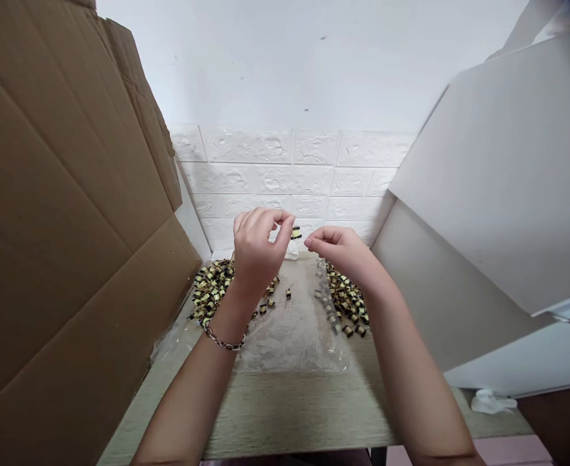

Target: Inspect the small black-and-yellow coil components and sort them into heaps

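Raised above the table, my left hand (pixel 263 243) pinches a small yellow and black component (pixel 296 233) with thin pins between thumb and forefinger. Just right of it, my right hand (pixel 336 249) has its thumb and fingertips pressed together near the pins; whatever they hold is too small to make out. Beneath the hands lies a clear plastic bag (pixel 285 343). A pile of similar components (pixel 212 288) is on the left, partly hidden by my left forearm, and another pile (pixel 346 298) is on the right. One loose component (pixel 288 294) lies between the piles.
A tall cardboard sheet (pixel 71 194) stands on the left, and white panels (pixel 508 168) rise on the right. Behind is a white brick-patterned wall (pixel 250 145). A crumpled white piece (pixel 493 401) lies on the table (pixel 295 414) at the right.
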Demonstrator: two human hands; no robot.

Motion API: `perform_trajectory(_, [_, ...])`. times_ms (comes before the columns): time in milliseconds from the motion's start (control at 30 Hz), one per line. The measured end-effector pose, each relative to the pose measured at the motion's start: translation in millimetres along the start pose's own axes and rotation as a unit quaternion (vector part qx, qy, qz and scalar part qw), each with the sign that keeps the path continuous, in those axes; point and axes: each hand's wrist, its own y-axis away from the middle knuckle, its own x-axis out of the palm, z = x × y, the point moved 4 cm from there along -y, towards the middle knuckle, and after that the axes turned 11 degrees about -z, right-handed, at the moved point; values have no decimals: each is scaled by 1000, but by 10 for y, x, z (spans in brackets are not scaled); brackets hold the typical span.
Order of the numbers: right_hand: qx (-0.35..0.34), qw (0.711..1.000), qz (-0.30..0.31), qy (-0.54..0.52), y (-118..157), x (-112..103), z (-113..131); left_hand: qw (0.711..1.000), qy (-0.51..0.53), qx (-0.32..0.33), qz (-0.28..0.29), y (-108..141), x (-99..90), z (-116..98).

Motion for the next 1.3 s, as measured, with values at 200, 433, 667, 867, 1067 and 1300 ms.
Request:
perform_trajectory(200, [-24,999,-38,-14,-11,-47,15,1000,11,-10,1,-11,-11,18])
perform_trajectory(433, [-173,958,-194,119,19,-169,158,998,19,-5,64,13,60,51])
perform_trajectory(667, [-233,945,-138,182,43,-130,207,990,22,9,139,58,127,-9])
perform_trajectory(867, [-246,947,-115,171,68,-91,243,979,6,39,202,108,163,-38])
perform_trajectory(1067, [-222,963,-107,111,56,-114,212,982,6,28,184,106,162,-14])
perform_trajectory(1300, [-184,974,-113,64,10,-143,125,983,3,42,181,120,168,-10])
